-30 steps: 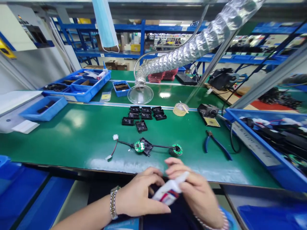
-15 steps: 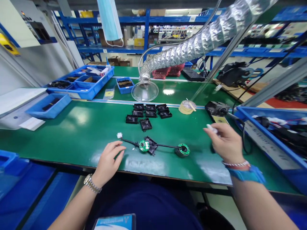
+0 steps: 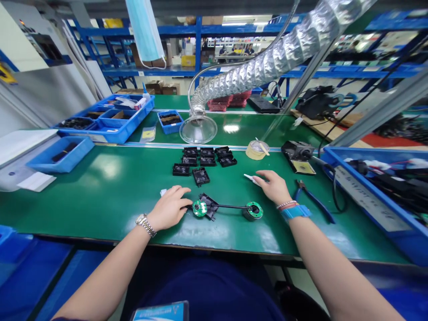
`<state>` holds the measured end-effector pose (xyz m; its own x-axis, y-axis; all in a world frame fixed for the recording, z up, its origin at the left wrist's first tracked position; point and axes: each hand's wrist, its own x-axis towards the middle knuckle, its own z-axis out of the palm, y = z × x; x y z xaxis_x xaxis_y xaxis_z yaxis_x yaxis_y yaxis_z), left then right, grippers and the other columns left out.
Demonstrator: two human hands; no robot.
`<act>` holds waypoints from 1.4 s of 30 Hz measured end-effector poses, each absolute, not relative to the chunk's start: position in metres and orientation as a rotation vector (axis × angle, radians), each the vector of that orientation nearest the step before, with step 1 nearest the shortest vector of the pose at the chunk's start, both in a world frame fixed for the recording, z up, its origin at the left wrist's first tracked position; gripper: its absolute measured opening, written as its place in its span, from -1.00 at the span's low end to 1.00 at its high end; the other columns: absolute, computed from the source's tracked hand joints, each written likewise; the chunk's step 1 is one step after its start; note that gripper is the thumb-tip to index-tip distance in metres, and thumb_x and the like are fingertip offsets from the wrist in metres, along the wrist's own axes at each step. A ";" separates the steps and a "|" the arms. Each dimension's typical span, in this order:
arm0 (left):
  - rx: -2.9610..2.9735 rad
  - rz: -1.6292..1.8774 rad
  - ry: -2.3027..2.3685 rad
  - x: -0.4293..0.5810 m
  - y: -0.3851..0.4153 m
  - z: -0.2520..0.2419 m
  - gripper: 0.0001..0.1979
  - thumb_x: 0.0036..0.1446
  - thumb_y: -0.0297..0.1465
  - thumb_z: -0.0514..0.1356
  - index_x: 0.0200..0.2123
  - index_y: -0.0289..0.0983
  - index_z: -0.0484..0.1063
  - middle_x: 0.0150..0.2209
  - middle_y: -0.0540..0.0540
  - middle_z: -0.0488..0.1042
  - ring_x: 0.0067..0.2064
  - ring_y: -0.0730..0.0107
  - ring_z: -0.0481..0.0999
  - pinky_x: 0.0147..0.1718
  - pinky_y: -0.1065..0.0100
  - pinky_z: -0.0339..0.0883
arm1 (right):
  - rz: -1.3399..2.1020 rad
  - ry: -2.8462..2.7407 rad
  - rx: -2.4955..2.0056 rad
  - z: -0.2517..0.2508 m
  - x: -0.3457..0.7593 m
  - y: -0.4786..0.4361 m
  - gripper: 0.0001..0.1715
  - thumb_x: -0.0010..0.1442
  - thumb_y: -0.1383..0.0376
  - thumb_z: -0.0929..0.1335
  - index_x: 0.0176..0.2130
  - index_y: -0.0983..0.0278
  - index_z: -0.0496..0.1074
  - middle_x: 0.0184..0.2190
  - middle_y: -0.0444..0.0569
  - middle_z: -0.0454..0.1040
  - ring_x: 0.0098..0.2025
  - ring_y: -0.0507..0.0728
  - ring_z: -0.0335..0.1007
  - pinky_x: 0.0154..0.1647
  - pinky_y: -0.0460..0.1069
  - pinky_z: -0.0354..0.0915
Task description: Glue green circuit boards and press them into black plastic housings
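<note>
Left hand (image 3: 170,207): fingers half-curved beside the green board (image 3: 199,208); whether gripping something, I cannot tell.
Right hand (image 3: 273,187): pinching a white pointed piece (image 3: 250,178).
Green board: on the surface (image 3: 113,191), by the black case (image 3: 211,208).

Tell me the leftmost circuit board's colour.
The circuit board is mostly green, best seen in the head view.

Black cases (image 3: 201,176), nine. Green circuit boards (image 3: 199,208), two. White pointed tube (image 3: 250,177), one. Blue-handled pliers (image 3: 317,203), one pair. Tape roll (image 3: 255,154), one. Face mask (image 3: 143,31), one. Foil duct (image 3: 254,75), one. Wristwatch (image 3: 146,224), one. Blue wristband (image 3: 297,211), one. Badge (image 3: 162,313), one.
</note>
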<state>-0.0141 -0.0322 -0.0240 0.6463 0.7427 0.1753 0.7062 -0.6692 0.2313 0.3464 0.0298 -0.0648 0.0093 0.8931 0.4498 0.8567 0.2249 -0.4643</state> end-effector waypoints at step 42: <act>2.635 0.932 0.848 -0.012 -0.013 -0.037 -0.76 0.18 -0.32 0.04 -0.41 -0.25 0.47 -0.01 -0.13 0.27 -0.37 0.48 0.32 -0.40 0.39 0.27 | 1.173 -0.552 -0.932 0.019 0.242 -0.069 -0.63 -0.17 0.09 0.48 -0.47 0.30 0.41 -0.53 -0.17 0.40 -0.65 -0.11 0.14 -0.73 -0.19 0.15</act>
<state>-0.0121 -0.0128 -0.0370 0.6325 0.5875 0.5048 0.4474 -0.8091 0.3811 0.2422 -0.0694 0.0189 0.3236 0.9414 -0.0947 -0.5275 0.0964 -0.8441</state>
